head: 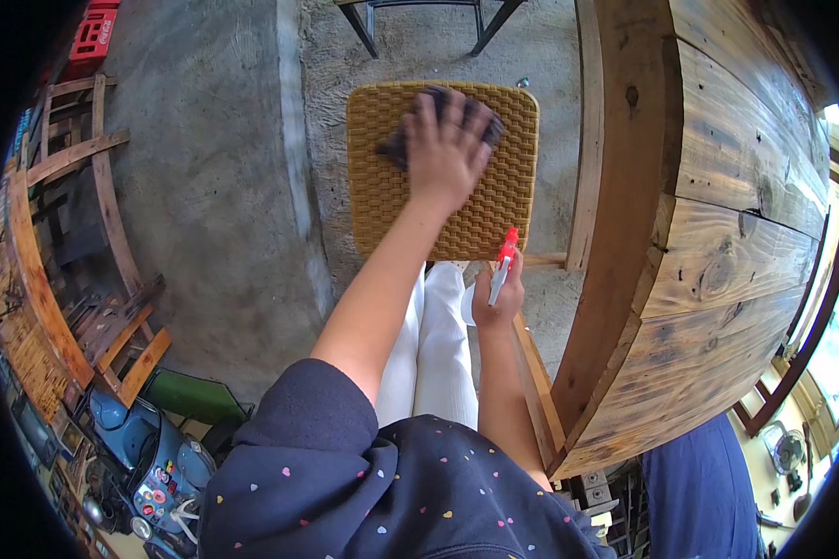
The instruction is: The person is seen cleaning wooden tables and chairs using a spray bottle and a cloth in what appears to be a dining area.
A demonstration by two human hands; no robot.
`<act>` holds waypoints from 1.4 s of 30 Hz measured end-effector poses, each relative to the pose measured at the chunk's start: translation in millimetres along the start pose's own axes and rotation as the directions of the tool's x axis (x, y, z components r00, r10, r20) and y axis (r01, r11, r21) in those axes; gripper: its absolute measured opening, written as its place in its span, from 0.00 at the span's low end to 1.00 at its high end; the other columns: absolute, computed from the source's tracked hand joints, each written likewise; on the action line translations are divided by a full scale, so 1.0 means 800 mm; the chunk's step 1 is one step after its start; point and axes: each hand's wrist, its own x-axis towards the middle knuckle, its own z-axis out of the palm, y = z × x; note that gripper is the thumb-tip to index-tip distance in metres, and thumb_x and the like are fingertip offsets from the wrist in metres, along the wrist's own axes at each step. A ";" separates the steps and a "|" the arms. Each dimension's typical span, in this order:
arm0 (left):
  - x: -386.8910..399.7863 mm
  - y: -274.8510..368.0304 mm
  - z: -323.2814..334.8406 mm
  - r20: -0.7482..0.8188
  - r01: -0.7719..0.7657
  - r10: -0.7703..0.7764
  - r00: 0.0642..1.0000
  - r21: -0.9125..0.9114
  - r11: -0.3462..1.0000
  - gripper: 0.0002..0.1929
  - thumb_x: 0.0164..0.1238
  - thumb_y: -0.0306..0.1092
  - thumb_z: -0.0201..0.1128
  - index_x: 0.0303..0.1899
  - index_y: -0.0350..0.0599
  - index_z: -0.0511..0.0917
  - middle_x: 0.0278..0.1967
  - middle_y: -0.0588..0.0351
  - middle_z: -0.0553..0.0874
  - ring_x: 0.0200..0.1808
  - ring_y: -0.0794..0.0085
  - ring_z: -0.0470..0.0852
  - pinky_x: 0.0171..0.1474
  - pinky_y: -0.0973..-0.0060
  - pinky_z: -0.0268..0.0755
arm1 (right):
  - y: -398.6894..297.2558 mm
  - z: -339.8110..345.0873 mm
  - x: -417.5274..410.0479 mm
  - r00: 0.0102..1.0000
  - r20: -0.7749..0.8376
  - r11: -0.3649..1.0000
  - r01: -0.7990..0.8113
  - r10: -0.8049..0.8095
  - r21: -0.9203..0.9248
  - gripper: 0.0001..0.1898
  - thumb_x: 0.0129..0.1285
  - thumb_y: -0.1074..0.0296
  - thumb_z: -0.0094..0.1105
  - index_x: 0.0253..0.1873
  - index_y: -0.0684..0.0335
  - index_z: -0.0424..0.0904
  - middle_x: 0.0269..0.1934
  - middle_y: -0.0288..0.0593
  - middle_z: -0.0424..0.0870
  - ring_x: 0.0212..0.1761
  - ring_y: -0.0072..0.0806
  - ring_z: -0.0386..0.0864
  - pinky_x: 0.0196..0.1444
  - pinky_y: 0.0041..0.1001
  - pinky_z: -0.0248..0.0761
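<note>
Before me stands a seat with a woven tan top (503,195). My left hand (447,150) lies flat, fingers spread, on a dark crumpled cloth (393,148) and presses it against the upper middle of the weave. My right hand (500,297) grips a spray bottle by its neck, just off the seat's near right corner. The bottle's red and white trigger head (507,255) points up and away; part of its pale body (468,306) shows beside my palm, and the rest is hidden.
A wooden plank table (727,272) rises close on my right. Beyond the seat is a dark metal-legged piece of furniture (426,3). Wooden frames (105,182), a red crate (94,35) and a blue scooter (154,461) stand on the left. Blue fabric (699,489) hangs at lower right.
</note>
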 end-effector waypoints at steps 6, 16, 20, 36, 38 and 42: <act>-0.103 -0.014 -0.020 0.172 -0.452 0.522 0.835 -0.325 0.830 0.26 0.69 0.55 0.51 0.69 0.77 0.65 0.75 0.61 0.55 0.77 0.51 0.45 0.76 0.50 0.34 | 0.002 -0.014 0.009 0.998 0.065 0.998 0.020 -0.017 -0.055 0.27 0.54 0.72 0.54 0.62 0.62 0.67 0.56 0.55 0.80 0.43 0.53 0.82 0.43 0.40 0.77; -0.024 -0.093 -0.037 0.084 -0.219 0.224 0.971 -0.072 0.973 0.37 0.69 0.62 0.50 0.75 0.70 0.48 0.77 0.51 0.43 0.76 0.43 0.42 0.74 0.47 0.39 | -0.018 -0.001 0.009 0.996 -0.013 0.996 -0.087 0.086 -0.036 0.21 0.58 0.68 0.53 0.58 0.59 0.71 0.64 0.50 0.74 0.50 0.48 0.82 0.47 0.38 0.77; -0.009 -0.058 -0.027 0.036 -0.153 0.156 0.987 -0.083 0.985 0.40 0.63 0.63 0.56 0.75 0.74 0.50 0.77 0.52 0.44 0.75 0.41 0.44 0.73 0.47 0.42 | -0.040 -0.009 0.016 0.975 0.009 0.974 -0.220 0.221 -0.059 0.21 0.60 0.64 0.52 0.59 0.56 0.72 0.57 0.51 0.79 0.46 0.50 0.82 0.45 0.41 0.76; 0.007 -0.105 -0.040 -0.092 -0.174 0.149 0.984 -0.398 0.901 0.25 0.57 0.38 0.67 0.59 0.53 0.77 0.63 0.54 0.75 0.62 0.47 0.70 0.62 0.54 0.62 | -0.279 0.030 0.243 0.985 0.048 0.938 0.144 -0.167 0.317 0.20 0.58 0.62 0.62 0.54 0.61 0.76 0.45 0.51 0.82 0.47 0.47 0.81 0.48 0.37 0.74; 0.019 -0.131 -0.053 0.147 0.152 -0.064 0.987 -0.734 0.662 0.18 0.64 0.37 0.64 0.54 0.43 0.78 0.52 0.47 0.82 0.54 0.56 0.78 0.57 0.65 0.68 | -0.301 0.055 0.276 0.983 0.021 0.962 0.176 -0.185 0.208 0.17 0.57 0.61 0.63 0.49 0.61 0.79 0.41 0.49 0.83 0.44 0.47 0.80 0.45 0.38 0.73; 0.062 -0.202 -0.097 0.422 0.458 -0.181 0.888 -0.849 0.265 0.18 0.74 0.40 0.57 0.55 0.34 0.74 0.46 0.53 0.81 0.47 0.74 0.76 0.52 0.77 0.69 | -0.329 0.094 0.322 0.978 -0.022 0.978 0.205 -0.205 -0.034 0.10 0.53 0.60 0.63 0.33 0.61 0.80 0.27 0.46 0.81 0.34 0.47 0.75 0.36 0.40 0.70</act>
